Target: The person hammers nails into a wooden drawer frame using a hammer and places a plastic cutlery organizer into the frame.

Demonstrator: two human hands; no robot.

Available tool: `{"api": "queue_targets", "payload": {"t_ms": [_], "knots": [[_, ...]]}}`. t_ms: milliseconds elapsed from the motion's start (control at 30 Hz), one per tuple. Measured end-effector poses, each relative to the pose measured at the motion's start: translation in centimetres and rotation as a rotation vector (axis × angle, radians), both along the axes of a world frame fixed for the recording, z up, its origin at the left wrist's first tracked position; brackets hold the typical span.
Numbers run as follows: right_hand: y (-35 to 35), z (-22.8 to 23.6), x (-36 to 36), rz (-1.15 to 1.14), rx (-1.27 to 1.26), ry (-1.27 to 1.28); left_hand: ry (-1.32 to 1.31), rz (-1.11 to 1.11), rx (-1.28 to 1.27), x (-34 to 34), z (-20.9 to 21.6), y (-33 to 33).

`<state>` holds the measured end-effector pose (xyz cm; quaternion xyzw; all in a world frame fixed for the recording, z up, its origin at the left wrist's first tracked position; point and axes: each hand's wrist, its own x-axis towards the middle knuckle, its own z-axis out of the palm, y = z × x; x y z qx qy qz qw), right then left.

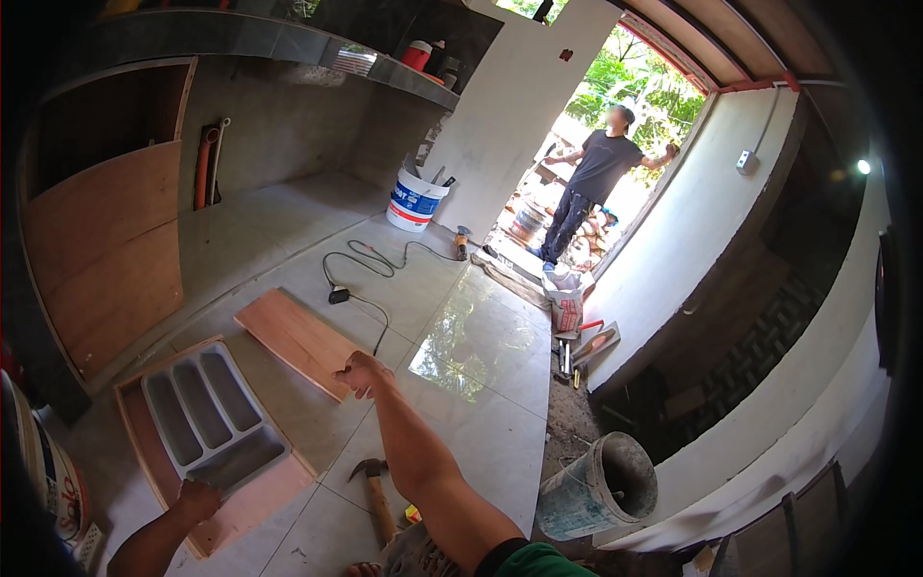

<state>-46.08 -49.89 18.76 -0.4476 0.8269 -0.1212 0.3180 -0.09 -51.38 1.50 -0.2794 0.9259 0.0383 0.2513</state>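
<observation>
A grey plastic cutlery tray [223,409] with several long compartments sits inside a shallow wooden drawer [252,500] on the floor at the left. My left hand [197,501] is closed at the tray's near rim, its fingertips partly hidden. Farther off, a flat reddish wooden board [291,338] lies slantwise on the tiles. My right hand [362,376] reaches out to the board's right end, its fingers curled around the corner. Between my arms lies a claw hammer [378,495] with a wooden handle.
A black cord [370,258] winds across the tiles to a power tool [461,242]. Beyond stands a white bucket of tools [415,200]. A dirty bucket [601,486] is at the right, near trowels [594,344]. A person [601,178] stands in the doorway.
</observation>
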Motion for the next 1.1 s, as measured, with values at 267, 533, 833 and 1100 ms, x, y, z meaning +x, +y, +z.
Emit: {"api": "queue_targets", "payload": {"t_ms": [267,533,833,1100], "knots": [[-0.1,-0.1,-0.1,0.005,-0.007,-0.002,-0.001,0.018,0.025,0.0,0.0,0.0],[-0.1,0.2,-0.1,0.019,0.068,-0.001,-0.003,0.017,0.01,0.0,-0.1,0.0],[0.2,0.3,0.4,-0.002,-0.011,0.01,0.016,-0.005,0.006,0.3,0.0,0.1],[-0.2,-0.4,-0.3,-0.003,0.018,-0.005,0.069,-0.003,-0.003,0.2,-0.2,0.0]]}}
